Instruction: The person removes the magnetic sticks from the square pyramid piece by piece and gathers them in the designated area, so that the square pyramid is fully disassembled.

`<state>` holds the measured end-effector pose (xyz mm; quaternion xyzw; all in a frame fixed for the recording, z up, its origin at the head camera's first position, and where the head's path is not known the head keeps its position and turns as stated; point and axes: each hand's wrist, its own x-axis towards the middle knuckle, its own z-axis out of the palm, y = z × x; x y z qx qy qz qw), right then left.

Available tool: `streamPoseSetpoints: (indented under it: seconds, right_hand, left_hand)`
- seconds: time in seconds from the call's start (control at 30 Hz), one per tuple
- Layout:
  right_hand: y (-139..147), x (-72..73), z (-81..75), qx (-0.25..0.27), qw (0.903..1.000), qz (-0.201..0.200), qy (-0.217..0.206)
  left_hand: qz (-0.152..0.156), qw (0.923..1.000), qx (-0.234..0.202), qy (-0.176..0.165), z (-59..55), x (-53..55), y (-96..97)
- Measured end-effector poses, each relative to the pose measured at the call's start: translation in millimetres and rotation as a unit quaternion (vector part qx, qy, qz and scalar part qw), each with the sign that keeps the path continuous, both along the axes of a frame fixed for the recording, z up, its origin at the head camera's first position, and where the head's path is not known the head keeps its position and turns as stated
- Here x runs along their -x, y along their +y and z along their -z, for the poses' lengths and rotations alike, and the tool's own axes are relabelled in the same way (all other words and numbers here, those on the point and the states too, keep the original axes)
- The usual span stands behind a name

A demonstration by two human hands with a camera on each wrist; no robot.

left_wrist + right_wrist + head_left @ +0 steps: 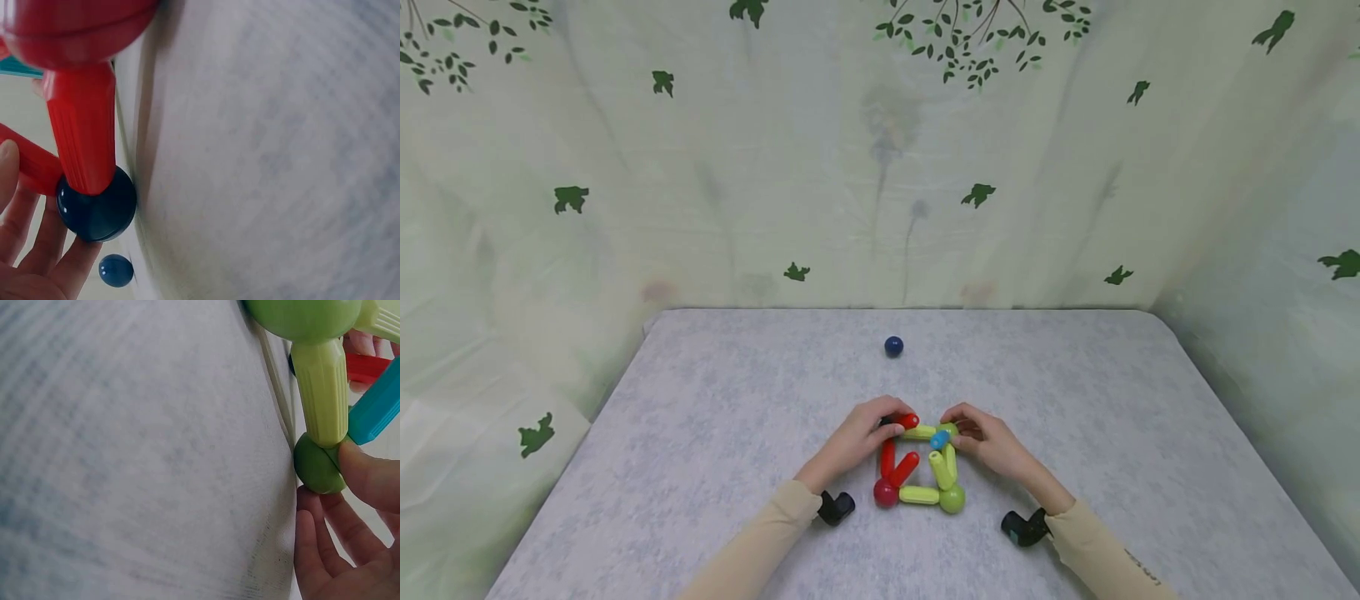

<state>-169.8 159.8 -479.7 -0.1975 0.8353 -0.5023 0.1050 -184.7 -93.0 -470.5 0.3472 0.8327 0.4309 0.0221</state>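
Note:
A square frame of rods and balls lies on the table, with slanted rods rising from its corners. At its far left corner my left hand (859, 427) pinches a slanted red rod (36, 164), its fingers against the dark blue ball (97, 209) beneath. My right hand (992, 442) holds the far right green ball (315, 464) between thumb and fingers; a blue rod (377, 403) slants up from it. The near corners are a dark red ball (886, 492) and another green ball (952, 499), joined by a yellow-green rod (919, 495).
A loose dark blue ball (893, 347) sits on the grey table (760, 375) toward its back edge. Behind the table hangs a pale curtain (820, 167) with leaf prints. Black wrist cameras stick out beside both forearms.

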Motion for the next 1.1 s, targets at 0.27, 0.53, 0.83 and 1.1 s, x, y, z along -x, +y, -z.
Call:
streamPoseSetpoints:
  seconds: [0.27,0.53,0.83,1.1]
  right_hand:
    - [-7.7,-14.0,-33.1,0.005,1.0000,-0.005,-0.003]
    - [-8.4,-15.8,-39.3,0.003,1.0000,-0.008,-0.003]
    - [-8.9,-15.2,-37.4,0.005,0.9999,-0.009,0.000]
    - [-9.7,-17.3,-39.2,-0.007,1.0000,0.002,-0.005]
  left_hand:
    - [-0.019,0.9998,0.009,0.002,-3.2,0.2,1.6]
    - [-0.029,0.9987,0.036,0.022,-3.0,3.2,4.9]
    - [-0.038,0.9984,0.025,0.035,-4.3,4.6,2.8]
    - [-0.124,0.9919,0.017,0.019,-10.6,17.1,-22.4]
